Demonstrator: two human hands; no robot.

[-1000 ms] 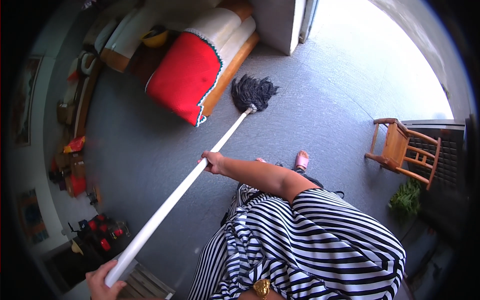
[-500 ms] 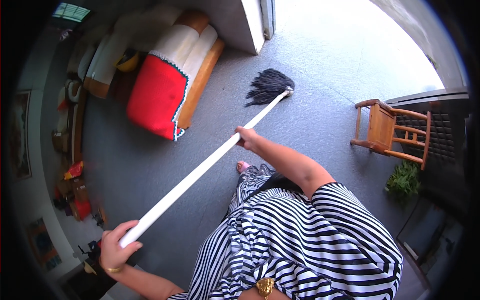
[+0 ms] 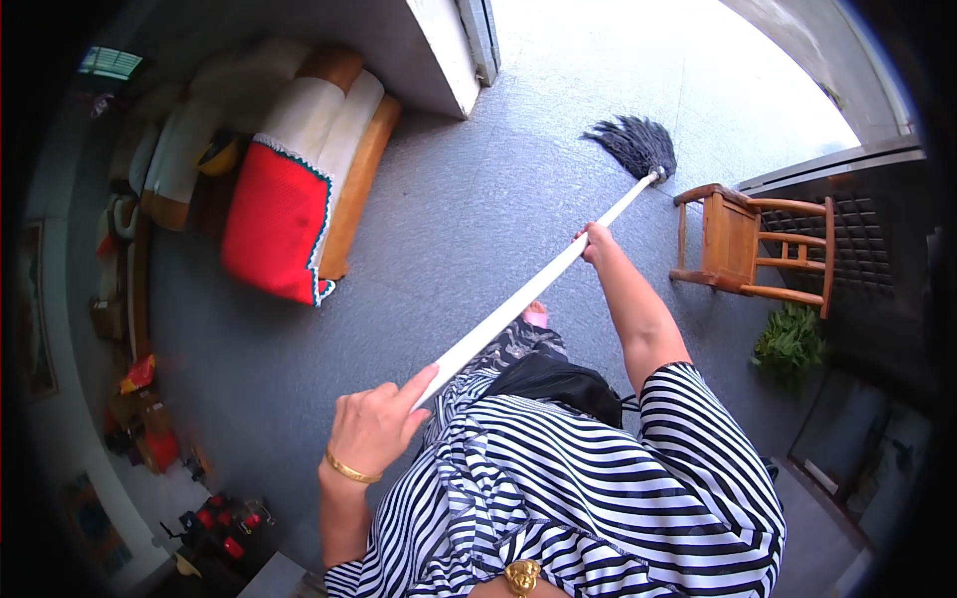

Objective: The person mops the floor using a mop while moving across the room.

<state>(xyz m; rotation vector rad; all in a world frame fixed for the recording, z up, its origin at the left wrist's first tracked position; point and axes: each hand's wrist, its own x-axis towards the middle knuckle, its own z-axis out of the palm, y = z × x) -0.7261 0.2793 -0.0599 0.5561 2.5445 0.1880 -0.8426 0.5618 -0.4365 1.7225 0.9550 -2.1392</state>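
Observation:
A mop [image 3: 518, 300] with a long white handle runs slantwise across the view, its dark grey string head [image 3: 636, 146] spread on the grey floor near the bright doorway. My left hand [image 3: 374, 424], with a gold bracelet at the wrist, is closed round the upper end of the handle. Farther down the pole, my right hand [image 3: 595, 244] grips it with the arm stretched forward. The strings fan out to the left of the metal-coloured joint.
A wooden chair [image 3: 733, 244] stands right of the mop head, with a leafy green plant [image 3: 789, 339] behind it. At left is a wooden sofa [image 3: 357, 189] draped with a red cloth [image 3: 277, 224]. A wall corner [image 3: 461, 75] borders the doorway.
The mop head has swept right across the floor, toward the chair. Both hands have moved right with the handle, the left one also upward in view.

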